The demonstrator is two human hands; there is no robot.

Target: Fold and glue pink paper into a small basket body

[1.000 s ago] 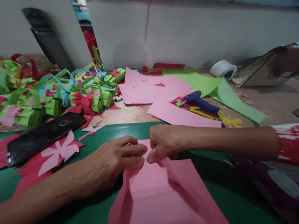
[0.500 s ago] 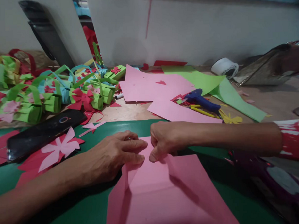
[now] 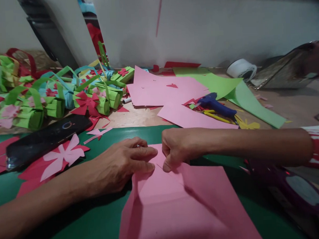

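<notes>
The pink sheet under the hands is matt paper, smooth and creased. It lies on a green mat with a slight sheen. At ten o'clock lies a glossy black phone. At one o'clock, a blue glue gun looks like smooth plastic, on a bare wooden tabletop.

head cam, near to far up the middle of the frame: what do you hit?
Folded pink sheet → left hand and right hand pinching its far edge → green mat → loose pink sheets → grey wall.
</notes>
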